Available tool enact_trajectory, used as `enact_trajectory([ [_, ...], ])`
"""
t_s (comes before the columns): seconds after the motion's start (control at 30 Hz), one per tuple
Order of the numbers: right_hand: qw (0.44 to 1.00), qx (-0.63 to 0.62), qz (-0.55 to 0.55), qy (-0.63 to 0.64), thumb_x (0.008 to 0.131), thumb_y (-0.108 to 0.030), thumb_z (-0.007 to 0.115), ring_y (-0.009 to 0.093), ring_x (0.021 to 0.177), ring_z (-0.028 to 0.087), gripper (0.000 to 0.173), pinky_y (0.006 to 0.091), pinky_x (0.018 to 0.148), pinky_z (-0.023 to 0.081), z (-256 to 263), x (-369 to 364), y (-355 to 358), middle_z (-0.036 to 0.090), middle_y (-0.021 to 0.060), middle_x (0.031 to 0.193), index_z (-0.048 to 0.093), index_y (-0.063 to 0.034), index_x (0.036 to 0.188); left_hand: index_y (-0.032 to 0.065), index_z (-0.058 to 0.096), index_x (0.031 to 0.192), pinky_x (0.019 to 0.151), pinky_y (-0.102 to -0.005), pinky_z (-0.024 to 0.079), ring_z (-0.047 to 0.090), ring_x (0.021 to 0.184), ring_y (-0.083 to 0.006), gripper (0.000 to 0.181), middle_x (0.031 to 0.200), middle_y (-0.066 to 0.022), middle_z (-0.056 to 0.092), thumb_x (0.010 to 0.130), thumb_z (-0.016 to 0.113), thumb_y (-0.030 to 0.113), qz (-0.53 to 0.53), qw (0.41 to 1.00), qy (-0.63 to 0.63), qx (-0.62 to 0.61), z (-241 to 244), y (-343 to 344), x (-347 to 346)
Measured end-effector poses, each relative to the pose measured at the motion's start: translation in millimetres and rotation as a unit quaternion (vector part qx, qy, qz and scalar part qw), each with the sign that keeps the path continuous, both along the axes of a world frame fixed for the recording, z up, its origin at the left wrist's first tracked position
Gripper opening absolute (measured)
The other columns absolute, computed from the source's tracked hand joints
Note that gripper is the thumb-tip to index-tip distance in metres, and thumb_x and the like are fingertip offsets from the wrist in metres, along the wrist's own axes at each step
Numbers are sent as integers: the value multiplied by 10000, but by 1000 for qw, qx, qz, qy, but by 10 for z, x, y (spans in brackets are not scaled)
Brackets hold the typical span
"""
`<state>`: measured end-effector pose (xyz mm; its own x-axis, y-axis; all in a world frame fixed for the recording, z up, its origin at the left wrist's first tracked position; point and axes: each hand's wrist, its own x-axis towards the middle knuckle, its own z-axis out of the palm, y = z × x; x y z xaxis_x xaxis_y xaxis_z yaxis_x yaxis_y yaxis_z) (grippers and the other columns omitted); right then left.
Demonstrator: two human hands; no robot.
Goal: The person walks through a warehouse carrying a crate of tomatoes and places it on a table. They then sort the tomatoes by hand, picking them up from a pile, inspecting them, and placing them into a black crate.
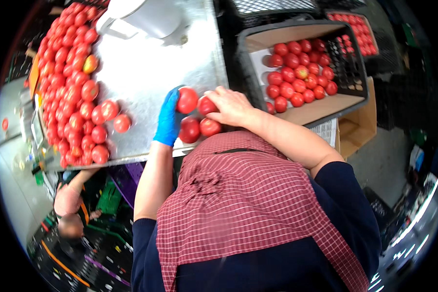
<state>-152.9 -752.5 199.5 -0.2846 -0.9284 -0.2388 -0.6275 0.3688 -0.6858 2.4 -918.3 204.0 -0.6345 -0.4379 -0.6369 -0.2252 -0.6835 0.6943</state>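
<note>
My left hand point(169, 116), in a blue glove, curls around a red tomato point(187, 99) at the front edge of the metal table point(146, 95). Bare, my right hand point(233, 106) has its fingers around another tomato point(206, 106) just beside it. Between my hands and my checked apron point(233, 197) lie two more tomatoes, a darker red one point(189, 129) and a lighter one point(210, 127). To the right, a black crate point(303, 27) lined with cardboard holds several tomatoes point(299, 85) in rough rows.
A large heap of tomatoes point(69, 73) covers the table's left side, with a few loose ones point(122, 123) at its edge. A white jug point(149, 18) stands at the back. Below right is a cardboard box point(361, 120). Another person point(69, 204) is at the lower left among crates.
</note>
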Motion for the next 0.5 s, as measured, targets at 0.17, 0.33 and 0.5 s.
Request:
enact_trajectory([
  [0.17, 951, -234, -200, -43, 846, -306, 729, 335, 887, 679, 318, 409, 761, 553, 37, -762, 463, 680, 131, 982, 680, -106, 1089, 58, 608, 1323, 1026, -352, 473, 579, 1203, -199, 406, 1247, -103, 651, 1007, 558, 308, -179, 945, -115, -247, -209, -56, 47],
  [0.33, 969, 2, -237, 76, 824, -245, 767, 288, 908, 672, 411, 392, 821, 559, -832, -1873, 1239, 652, 148, 1034, 649, -106, 1192, 57, 632, 1302, 1082, -369, 429, 575, 1229, -267, 355, 1295, -144, 631, 980, 576, 193, -278, 857, -124, -416, -389, -118, 79],
  [0.5, 951, 198, 111, 212, 683, -218, 831, 394, 1327, 458, 714, 492, 994, 502, -1323, -1714, 1322, 467, 159, 1410, 567, -195, 1347, 101, 660, 1274, 1086, -445, 424, 545, 1229, -370, 383, 1283, -169, 617, 910, 666, 220, -297, 763, -118, -562, -168, 236, -127],
])
